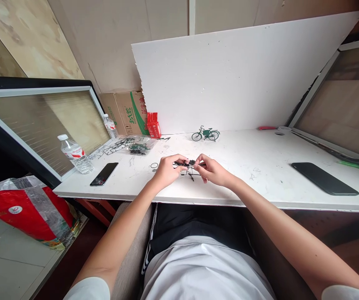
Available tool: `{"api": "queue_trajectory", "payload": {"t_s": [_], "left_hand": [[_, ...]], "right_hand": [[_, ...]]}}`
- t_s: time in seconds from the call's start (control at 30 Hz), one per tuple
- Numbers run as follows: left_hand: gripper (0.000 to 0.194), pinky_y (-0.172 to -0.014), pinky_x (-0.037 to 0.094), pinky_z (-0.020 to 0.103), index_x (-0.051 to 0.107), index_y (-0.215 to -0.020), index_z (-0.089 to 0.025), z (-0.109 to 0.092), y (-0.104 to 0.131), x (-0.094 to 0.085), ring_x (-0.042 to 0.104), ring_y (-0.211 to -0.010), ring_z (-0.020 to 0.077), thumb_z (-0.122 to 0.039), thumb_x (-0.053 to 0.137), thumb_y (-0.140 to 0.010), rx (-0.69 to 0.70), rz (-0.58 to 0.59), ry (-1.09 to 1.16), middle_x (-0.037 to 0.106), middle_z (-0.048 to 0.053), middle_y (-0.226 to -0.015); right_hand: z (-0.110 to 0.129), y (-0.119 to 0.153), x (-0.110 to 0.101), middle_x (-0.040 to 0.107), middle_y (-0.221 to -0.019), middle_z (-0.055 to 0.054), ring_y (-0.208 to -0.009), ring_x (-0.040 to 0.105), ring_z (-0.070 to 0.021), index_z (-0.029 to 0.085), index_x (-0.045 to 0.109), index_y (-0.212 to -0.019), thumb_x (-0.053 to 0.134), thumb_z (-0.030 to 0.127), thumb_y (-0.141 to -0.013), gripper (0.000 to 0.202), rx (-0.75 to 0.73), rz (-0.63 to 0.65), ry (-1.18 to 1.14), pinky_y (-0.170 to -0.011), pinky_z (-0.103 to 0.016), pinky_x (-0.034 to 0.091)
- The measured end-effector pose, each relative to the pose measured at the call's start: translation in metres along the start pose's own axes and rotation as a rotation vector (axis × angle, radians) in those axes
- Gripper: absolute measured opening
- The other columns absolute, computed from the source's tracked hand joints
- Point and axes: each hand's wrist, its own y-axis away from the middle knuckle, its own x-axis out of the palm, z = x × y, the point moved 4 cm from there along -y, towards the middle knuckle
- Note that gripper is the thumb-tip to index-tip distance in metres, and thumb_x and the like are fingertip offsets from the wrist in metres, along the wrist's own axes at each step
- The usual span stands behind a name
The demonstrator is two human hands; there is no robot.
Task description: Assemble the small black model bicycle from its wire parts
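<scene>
My left hand (168, 170) and my right hand (212, 170) meet over the front middle of the white table. Between them is a small black plastic model part (192, 162), with the fingers of both hands closed on it. Its exact shape is partly hidden by the fingers. Thin dark pieces (191, 177) lie on the table just beneath the hands. A small black ring (154, 165), like a model wheel or tyre, lies left of my left hand. Farther back stands a small green model bicycle (205, 133).
A plastic bag of green and black parts (138, 148) lies back left, beside black part frames (117, 146). Nearby are a red box (153, 125), a water bottle (76, 154) and a phone (104, 174). A dark slab-like object (325, 178) lies right. A white board (245, 79) stands behind.
</scene>
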Motion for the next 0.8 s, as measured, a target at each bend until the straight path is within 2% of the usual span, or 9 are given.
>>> {"api": "queue_trajectory", "payload": {"t_s": [0.2,0.4,0.57,0.7,0.8], "left_hand": [[0.022,-0.094,0.06,0.035,0.079,-0.101,-0.021,0.003,0.0,0.001,0.076,-0.093,0.0207,-0.01,0.075,-0.081,-0.028,0.019,-0.015,0.081,0.005,-0.099],[0.022,-0.094,0.06,0.035,0.079,-0.1,-0.021,0.003,0.0,0.002,0.076,-0.093,0.0213,-0.011,0.076,-0.08,-0.028,0.022,-0.026,0.081,0.005,-0.097],[0.022,-0.094,0.06,0.035,0.079,-0.101,-0.021,0.003,0.0,0.003,0.077,-0.094,0.021,-0.012,0.075,-0.081,-0.039,0.031,-0.014,0.082,0.005,-0.1],[0.022,-0.092,0.059,0.033,0.078,-0.102,-0.021,0.002,0.0,0.003,0.076,-0.094,0.0208,-0.014,0.078,-0.081,-0.038,0.012,-0.01,0.081,0.005,-0.099],[0.022,-0.092,0.059,0.032,0.078,-0.102,-0.021,0.0,0.001,0.005,0.076,-0.094,0.02,-0.013,0.077,-0.082,-0.046,0.048,0.001,0.081,0.004,-0.097]], "right_hand": [[-0.004,-0.001,-0.003,0.06,-0.061,0.004,-0.055,0.058,-0.0155,0.024,0.052,-0.096,0.052,0.065,-0.103,0.041,-0.047,-0.007,0.095,-0.062,-0.028,0.043],[-0.006,-0.001,-0.007,0.06,-0.055,0.003,-0.054,0.054,-0.0161,0.024,0.059,-0.093,0.053,0.065,-0.103,0.043,-0.039,-0.008,0.148,-0.062,-0.028,0.04],[-0.004,-0.001,-0.003,0.058,-0.051,0.002,-0.052,0.054,-0.0163,0.022,0.06,-0.079,0.039,0.065,-0.108,0.055,-0.009,-0.002,0.169,-0.067,-0.03,0.044],[-0.004,-0.002,0.002,0.06,-0.055,0.002,-0.054,0.055,-0.016,0.022,0.059,-0.081,0.038,0.064,-0.109,0.054,-0.02,-0.018,0.184,-0.069,-0.03,0.044],[-0.005,-0.002,0.006,0.058,-0.054,0.002,-0.053,0.052,-0.0156,0.022,0.059,-0.084,0.037,0.063,-0.109,0.053,-0.036,-0.007,0.225,-0.067,-0.03,0.042]]}}
